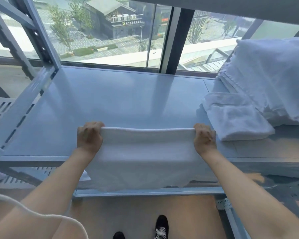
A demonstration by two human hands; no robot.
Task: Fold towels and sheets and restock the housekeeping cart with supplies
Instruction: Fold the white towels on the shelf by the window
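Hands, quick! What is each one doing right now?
Left hand: closed, gripping the left end of the white towel.
Right hand: closed, gripping the towel's right end.

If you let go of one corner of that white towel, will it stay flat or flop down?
Probably flop: the towel already sags between the left hand and right hand. Its lower edge droops over the shelf front, so it is likely soft, not stiff.
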